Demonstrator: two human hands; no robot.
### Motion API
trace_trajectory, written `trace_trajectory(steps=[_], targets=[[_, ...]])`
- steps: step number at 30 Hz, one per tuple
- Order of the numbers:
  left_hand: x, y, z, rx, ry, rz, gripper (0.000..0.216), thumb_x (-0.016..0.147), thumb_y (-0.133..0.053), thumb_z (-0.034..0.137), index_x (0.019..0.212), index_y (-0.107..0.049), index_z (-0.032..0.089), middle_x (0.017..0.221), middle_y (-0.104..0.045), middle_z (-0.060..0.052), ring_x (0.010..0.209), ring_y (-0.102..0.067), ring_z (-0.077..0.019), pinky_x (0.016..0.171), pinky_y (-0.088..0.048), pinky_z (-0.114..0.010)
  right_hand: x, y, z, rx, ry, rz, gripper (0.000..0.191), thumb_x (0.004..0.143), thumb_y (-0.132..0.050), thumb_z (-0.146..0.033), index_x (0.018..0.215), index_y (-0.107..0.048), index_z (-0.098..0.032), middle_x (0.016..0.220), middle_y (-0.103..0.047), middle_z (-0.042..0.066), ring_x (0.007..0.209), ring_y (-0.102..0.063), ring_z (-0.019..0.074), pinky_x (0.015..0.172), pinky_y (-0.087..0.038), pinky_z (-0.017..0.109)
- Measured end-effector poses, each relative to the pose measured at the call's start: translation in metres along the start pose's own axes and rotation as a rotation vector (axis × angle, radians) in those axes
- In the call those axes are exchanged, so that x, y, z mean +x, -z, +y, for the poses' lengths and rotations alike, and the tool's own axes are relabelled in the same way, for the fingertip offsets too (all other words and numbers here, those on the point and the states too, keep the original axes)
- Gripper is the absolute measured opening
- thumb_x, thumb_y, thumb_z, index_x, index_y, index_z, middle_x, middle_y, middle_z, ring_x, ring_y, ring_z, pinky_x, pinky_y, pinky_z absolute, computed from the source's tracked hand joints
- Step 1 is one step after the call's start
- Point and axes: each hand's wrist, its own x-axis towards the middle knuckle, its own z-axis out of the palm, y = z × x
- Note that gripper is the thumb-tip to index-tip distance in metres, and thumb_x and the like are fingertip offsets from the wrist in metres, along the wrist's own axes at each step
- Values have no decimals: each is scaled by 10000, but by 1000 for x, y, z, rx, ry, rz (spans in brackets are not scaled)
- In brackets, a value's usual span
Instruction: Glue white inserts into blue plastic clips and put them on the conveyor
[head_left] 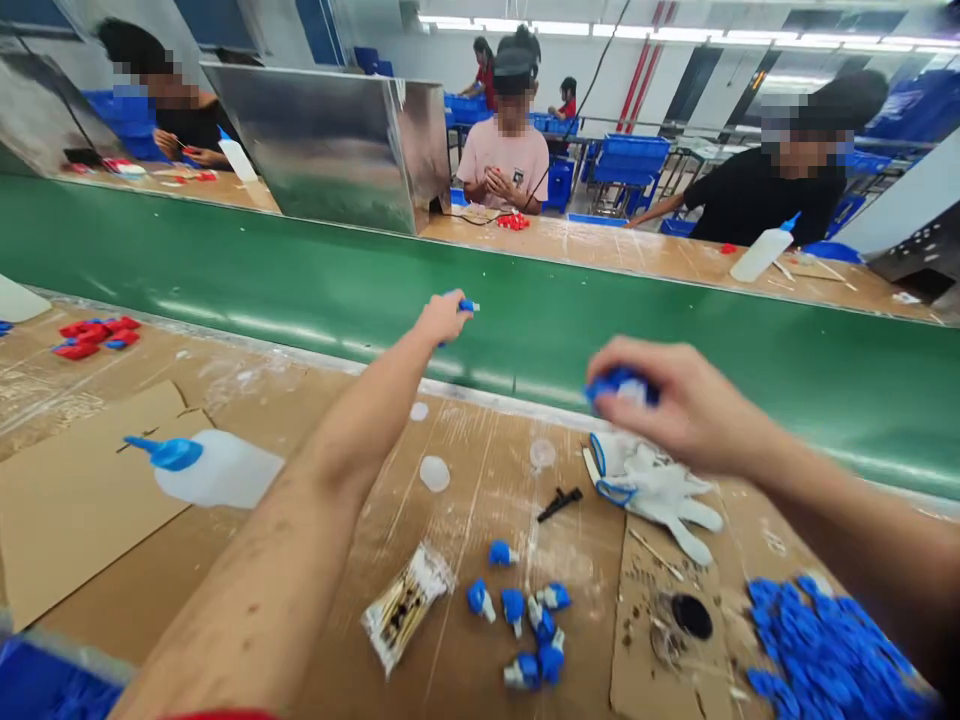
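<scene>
My left hand (441, 320) reaches out over the green conveyor belt (300, 280), its fingers closed on a small blue piece (468, 305) with a pale tip. Nearer and to the right, my right hand (675, 400) is curled around blue pieces (621, 386) with some white showing; how many it holds is hidden by the fingers. Below the hands, several blue pieces with white ends (513, 606) lie loose on the cardboard-covered table (465, 520). A large pile of flat blue parts (832, 650) sits at the lower right, under my right forearm.
A white glove (660, 490), a black clip-like piece (559, 504), a cup of dark liquid (690, 616) and a bag of cotton swabs (409, 605) lie on the table. On the left are a squeeze bottle (225, 468) and red pieces (94, 336). People sit across the belt.
</scene>
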Motion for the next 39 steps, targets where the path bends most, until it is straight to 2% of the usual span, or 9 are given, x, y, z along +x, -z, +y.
trace_trajectory(steps=[3, 7, 11, 14, 18, 22, 27, 33, 39], targets=[[-44, 50, 32, -35, -87, 144, 312, 1070, -572, 288, 1345, -601, 143, 1323, -668, -110, 1221, -607, -227, 1094, -467, -396, -79, -59, -49, -79, 173, -315, 123, 869, -652, -291, 967, -678, -221, 888, -697, 54, 697, -614, 173, 612, -422, 297], [-178, 73, 63, -165, -407, 368, 248, 1009, -674, 298, 1190, -675, 128, 974, -699, -34, 871, -635, -167, 911, -508, -335, -117, -140, -77, -290, 132, -402, 277, 954, -658, -358, 1199, -659, -229, 1060, -710, 104, 729, -672, 207, 572, -403, 287], [-319, 7, 49, -38, -263, 268, 199, 1001, -654, 275, 1176, -688, 186, 971, -682, -70, 842, -674, -235, 763, -531, -335, -119, -177, -76, -301, 177, -309, 285, 1024, -575, -339, 1271, -634, -209, 1208, -671, 156, 931, -693, 267, 694, -507, 326], [-369, -58, 25, 64, -70, 185, 211, 1002, -637, 250, 1193, -694, 181, 1010, -704, -108, 895, -721, -275, 753, -554, -337, -120, -188, -71, -283, 231, -226, 377, 1038, -569, -387, 1346, -610, -173, 1290, -646, 189, 1126, -640, 326, 907, -535, 426], [-376, -102, 15, 156, 26, 212, 319, 1049, -541, 276, 1312, -658, 137, 1144, -687, -196, 913, -731, -318, 742, -566, -384, -132, -185, -68, -222, 259, -90, 571, 1002, -642, -506, 1467, -549, -188, 1483, -563, 194, 1279, -572, 365, 1090, -454, 538], [-366, -114, 25, 211, -20, 212, 337, 1051, -549, 363, 1317, -677, 201, 1172, -676, -176, 1016, -704, -334, 808, -576, -405, -193, -146, -59, -151, 205, 139, 405, 1082, -494, -388, 1425, -568, -186, 1522, -530, 187, 1394, -491, 347, 1124, -403, 539], [-362, -125, 36, 212, -111, 218, 352, 1023, -593, 417, 1260, -728, 195, 1378, -602, -212, 1252, -600, -392, 981, -553, -489, -309, -92, -15, 109, 96, 902, 209, 1054, -510, -234, 1166, -686, -236, 1084, -680, 83, 1025, -655, 252, 890, -493, 395], [-362, -126, 35, 197, -245, 282, 341, 1002, -626, 441, 1204, -761, 201, 1506, -550, -213, 1433, -465, -444, 1105, -469, -612, -314, -97, 34, 23, -94, 375, 110, 1013, -668, -287, 1101, -689, -226, 933, -701, 20, 760, -675, 174, 675, -505, 298], [-378, -120, 32, -181, -359, 388, 325, 1001, -630, 393, 1242, -755, 215, 1261, -746, -152, 1178, -685, -356, 1060, -501, -561, -287, -116, 40, -7, -124, 197, 116, 1021, -629, -209, 945, -711, -237, 902, -751, 10, 813, -716, 195, 688, -503, 290]])
